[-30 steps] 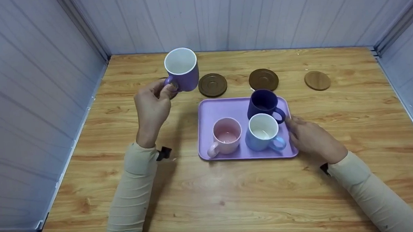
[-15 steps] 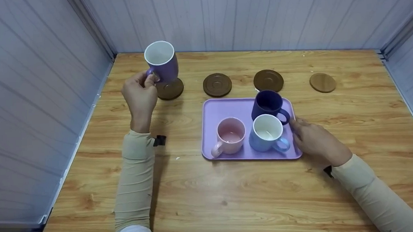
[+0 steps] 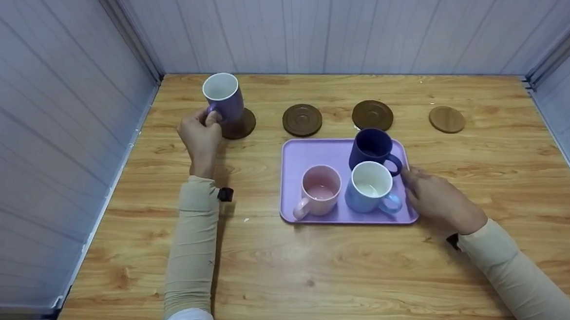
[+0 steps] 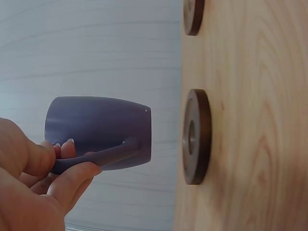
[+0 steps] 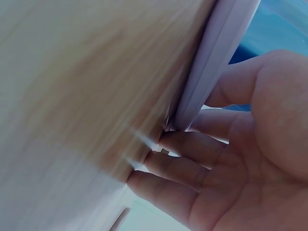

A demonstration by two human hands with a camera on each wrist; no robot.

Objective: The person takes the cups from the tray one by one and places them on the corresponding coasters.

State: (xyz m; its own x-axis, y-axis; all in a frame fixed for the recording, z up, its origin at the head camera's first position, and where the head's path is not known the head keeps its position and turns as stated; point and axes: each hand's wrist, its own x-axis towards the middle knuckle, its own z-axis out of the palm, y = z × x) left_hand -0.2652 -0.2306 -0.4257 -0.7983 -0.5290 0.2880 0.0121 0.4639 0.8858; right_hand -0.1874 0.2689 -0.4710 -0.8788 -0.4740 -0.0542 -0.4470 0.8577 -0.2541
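By its handle, my left hand grips a purple mug with a white inside. The mug hangs upright over the leftmost dark brown coaster, and a gap between them shows in the left wrist view. At the right edge of the lilac tray is my right hand; its thumb and index finger hold the rim, while the other fingertips rest on the table. On the tray stand a pink mug, a light blue mug and a dark blue mug.
Behind the tray lie two more dark brown coasters, a middle coaster and a right coaster. Farther right is a lighter wooden coaster. Pale panel walls close off the table's back and sides.
My left hand has carried the purple mug leftward from near the middle coaster, then lowered it toward the leftmost coaster. The right hand stays at the tray's edge.
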